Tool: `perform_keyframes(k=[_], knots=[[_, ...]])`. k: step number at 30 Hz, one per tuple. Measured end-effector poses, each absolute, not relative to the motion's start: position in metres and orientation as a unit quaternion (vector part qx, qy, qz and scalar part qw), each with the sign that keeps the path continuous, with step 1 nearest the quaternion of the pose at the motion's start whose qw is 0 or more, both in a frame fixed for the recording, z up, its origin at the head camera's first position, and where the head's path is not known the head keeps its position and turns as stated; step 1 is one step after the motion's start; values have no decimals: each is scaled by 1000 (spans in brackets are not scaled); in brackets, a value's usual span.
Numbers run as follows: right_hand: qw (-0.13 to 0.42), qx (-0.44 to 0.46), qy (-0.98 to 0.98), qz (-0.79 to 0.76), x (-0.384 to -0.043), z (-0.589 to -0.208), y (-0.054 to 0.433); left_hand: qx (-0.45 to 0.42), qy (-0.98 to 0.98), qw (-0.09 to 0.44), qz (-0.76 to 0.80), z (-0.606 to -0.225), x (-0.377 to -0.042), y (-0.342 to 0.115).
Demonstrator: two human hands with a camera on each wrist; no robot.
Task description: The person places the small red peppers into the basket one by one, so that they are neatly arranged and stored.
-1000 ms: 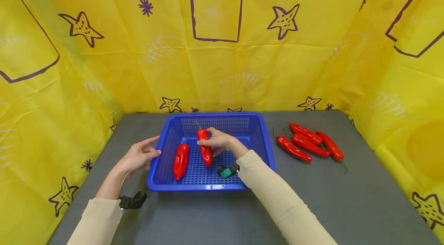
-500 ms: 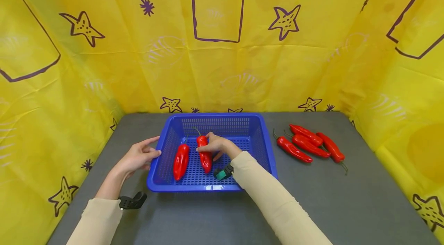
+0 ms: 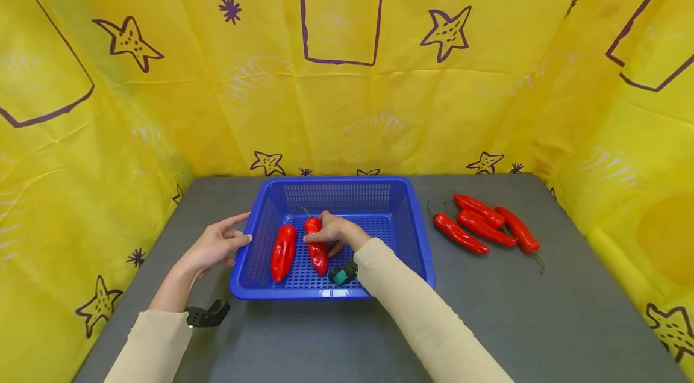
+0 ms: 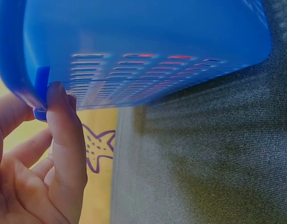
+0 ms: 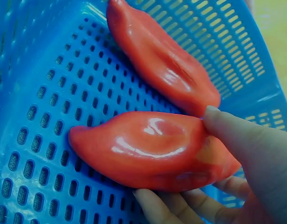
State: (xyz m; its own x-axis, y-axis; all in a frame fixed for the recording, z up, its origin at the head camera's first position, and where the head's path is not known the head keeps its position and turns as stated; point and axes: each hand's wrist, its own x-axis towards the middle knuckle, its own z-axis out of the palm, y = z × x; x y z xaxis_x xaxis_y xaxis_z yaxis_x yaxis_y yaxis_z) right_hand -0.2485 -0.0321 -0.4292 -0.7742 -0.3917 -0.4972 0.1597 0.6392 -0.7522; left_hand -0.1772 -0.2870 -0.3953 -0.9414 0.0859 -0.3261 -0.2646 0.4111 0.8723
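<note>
No text, label, brand, number or sign could be read in any of the views.

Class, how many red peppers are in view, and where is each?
6: one pepper in the basket, a second pepper held beside it by the right hand, four peppers grouped on the table at right.
</note>
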Motion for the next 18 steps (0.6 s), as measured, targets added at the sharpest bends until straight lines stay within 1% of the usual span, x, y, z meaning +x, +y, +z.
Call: perform_keyframes(k=[12, 18], knots=[[310, -78, 862, -394, -249, -431, -35, -53, 825, 164, 538, -394, -177, -288], [309, -80, 866, -385, -249, -430, -38, -51, 824, 165, 539, -394, -178, -287]])
